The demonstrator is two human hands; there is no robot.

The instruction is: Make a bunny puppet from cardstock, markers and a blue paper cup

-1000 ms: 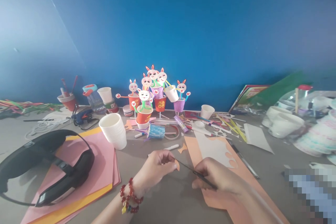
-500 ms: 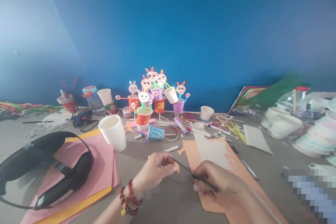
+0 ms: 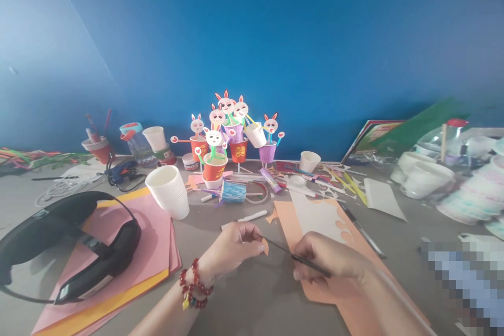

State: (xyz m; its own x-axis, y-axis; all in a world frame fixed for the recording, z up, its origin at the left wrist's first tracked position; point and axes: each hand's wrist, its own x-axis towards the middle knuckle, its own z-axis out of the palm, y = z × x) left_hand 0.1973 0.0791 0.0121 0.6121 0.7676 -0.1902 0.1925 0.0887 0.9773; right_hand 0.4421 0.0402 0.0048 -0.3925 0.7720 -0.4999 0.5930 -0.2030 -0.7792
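Observation:
My left hand [image 3: 232, 247], with a red bead bracelet [image 3: 193, 283] at the wrist, is closed on a small piece of orange paper [image 3: 265, 246] between thumb and fingers. My right hand [image 3: 328, 257] grips dark scissors [image 3: 279, 248], whose thin blades point left and meet the paper at my left fingertips. Fingers partly hide the scissors' handles. Under my right forearm lies an orange paper sheet [image 3: 315, 291]. On it rests a white sheet [image 3: 321, 220] with round cut-outs along one edge.
Rabbit-faced paper cup figures [image 3: 214, 168] stand near the blue wall. At left are stacked white cups [image 3: 167, 191] and a black headset [image 3: 110, 268] on pink paper [image 3: 155, 252]. Pens, scraps and a glue stick [image 3: 270, 180] lie mid-table. Bagged cups [image 3: 468, 199] sit at right.
The view has tilted down slightly. My right hand and the scissors have shifted a little right, while my left hand keeps its pinch on the orange paper.

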